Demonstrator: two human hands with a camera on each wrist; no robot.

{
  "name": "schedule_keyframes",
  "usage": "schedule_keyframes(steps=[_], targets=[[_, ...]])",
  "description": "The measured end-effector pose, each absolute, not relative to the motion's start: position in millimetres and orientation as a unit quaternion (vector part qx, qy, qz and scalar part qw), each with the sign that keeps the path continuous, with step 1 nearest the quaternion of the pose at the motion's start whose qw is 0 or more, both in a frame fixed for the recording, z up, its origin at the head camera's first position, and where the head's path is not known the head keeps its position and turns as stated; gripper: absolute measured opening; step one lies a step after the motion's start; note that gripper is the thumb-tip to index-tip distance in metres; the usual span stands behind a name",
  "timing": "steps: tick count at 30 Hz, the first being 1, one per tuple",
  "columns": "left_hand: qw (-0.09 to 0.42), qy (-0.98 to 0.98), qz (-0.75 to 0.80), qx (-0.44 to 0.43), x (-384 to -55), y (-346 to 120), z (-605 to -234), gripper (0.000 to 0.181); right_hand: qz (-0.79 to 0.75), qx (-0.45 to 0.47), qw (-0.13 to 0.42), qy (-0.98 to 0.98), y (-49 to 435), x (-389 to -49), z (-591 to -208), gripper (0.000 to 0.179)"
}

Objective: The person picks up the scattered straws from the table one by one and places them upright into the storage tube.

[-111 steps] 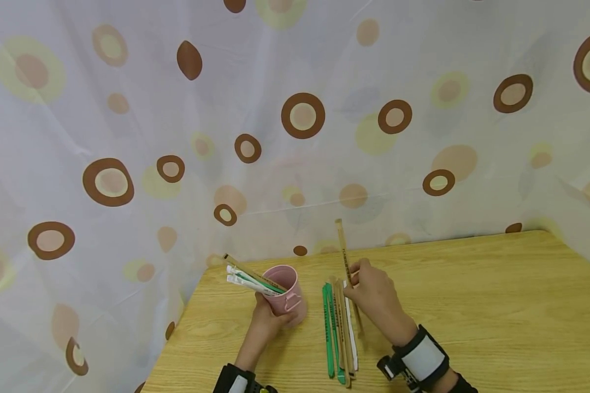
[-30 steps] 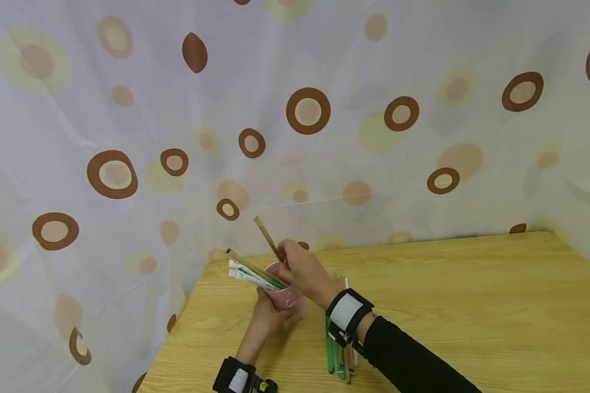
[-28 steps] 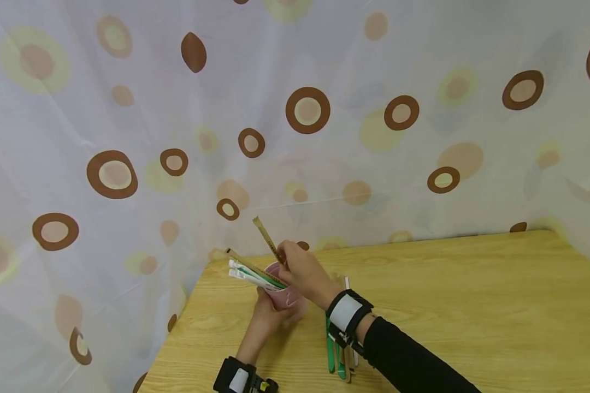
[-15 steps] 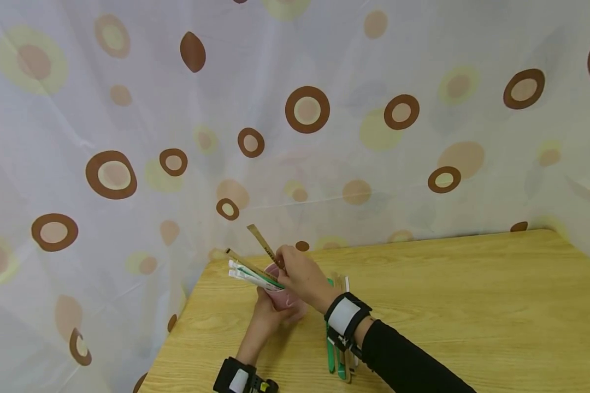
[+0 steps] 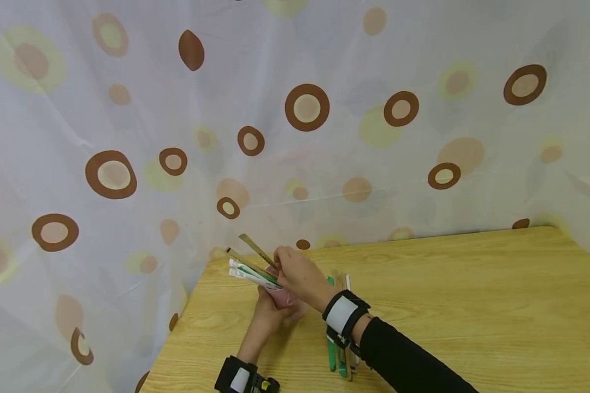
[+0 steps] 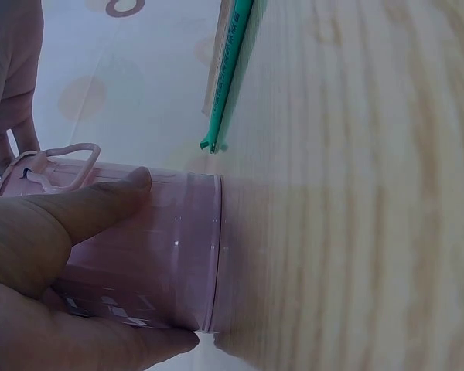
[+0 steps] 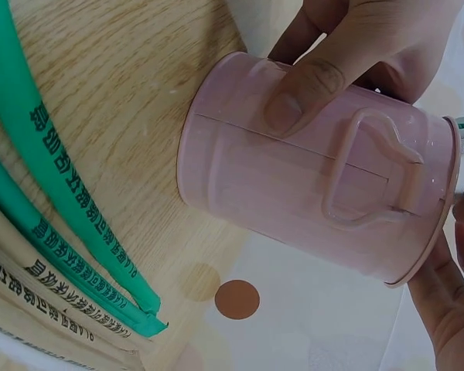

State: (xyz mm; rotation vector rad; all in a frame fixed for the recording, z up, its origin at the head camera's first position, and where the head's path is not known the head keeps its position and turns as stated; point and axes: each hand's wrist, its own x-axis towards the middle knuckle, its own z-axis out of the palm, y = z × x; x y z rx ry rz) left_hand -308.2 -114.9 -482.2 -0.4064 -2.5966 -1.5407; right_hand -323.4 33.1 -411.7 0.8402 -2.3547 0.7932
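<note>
A pink metal pail (image 5: 284, 298) with a small wire handle stands on the wooden table. My left hand (image 5: 265, 319) grips its side, thumb and fingers around the wall, as the left wrist view shows on the pail (image 6: 155, 239). Several wrapped straws (image 5: 249, 275), white, green and brown, lean out of the mouth to the left. At the rim, my right hand (image 5: 302, 277) pinches a brown wrapped straw (image 5: 255, 249), whose upper end slants up to the left. Its lower end is hidden behind the hand and pail.
To the right of the pail lies a bundle of wrapped straws, with green straws (image 5: 331, 355) and brown ones, partly covered by the right wrist band (image 5: 342, 316). A dotted curtain (image 5: 324, 164) hangs behind the table (image 5: 472, 305).
My right hand has carried the brown straw left from the bundle to the pail. Within the last second the straw has sunk lower and tilted further left. My left hand stays on the pail.
</note>
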Motion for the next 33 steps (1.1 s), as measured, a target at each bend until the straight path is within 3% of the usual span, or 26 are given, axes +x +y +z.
schedule_keyframes(steps=[11,18,24,33], targets=[[0.065,-0.849,-0.506,-0.136,-311,-115,-482,0.096,0.340,0.287,0.247,-0.861,42,-319,-407,0.025],[0.081,-0.847,-0.508,-0.135,-311,-114,-487,0.094,0.393,0.209,0.261,-0.857,63,-308,-414,0.029],[0.076,-0.845,-0.514,-0.131,-310,-112,-487,0.095,0.409,0.105,0.203,-0.884,91,-294,-428,0.029],[0.068,-0.843,-0.519,-0.125,-308,-113,-485,0.097,0.368,0.027,0.096,-0.925,121,-281,-443,0.034]])
